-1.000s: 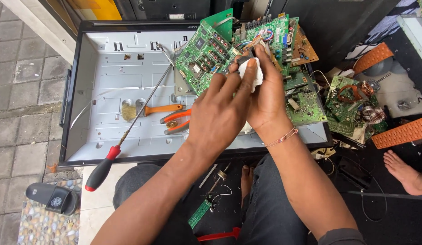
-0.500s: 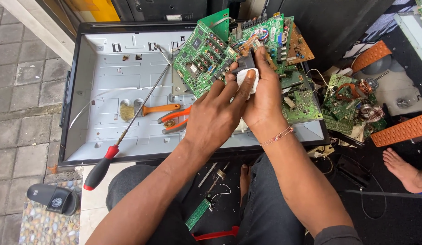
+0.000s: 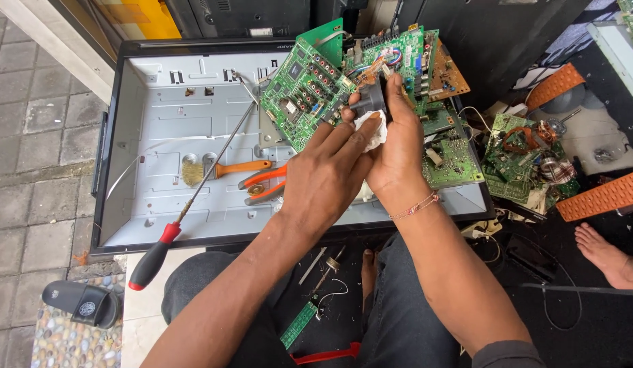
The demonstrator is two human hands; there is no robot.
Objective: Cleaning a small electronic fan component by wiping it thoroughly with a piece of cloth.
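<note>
Seated over an opened flat-panel chassis (image 3: 160, 123), a person's right hand (image 3: 398, 146) grips a small dark component (image 3: 369, 101) upright above green circuit boards (image 3: 309, 82) while the left hand (image 3: 326, 180) presses a white cloth (image 3: 372, 129) against it, a red-handled screwdriver (image 3: 187, 204) lying nearby.

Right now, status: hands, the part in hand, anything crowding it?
Right hand in a closed grip on a small dark part. Left hand presses a white cloth against it. Green circuit boards crowd close behind.
</note>
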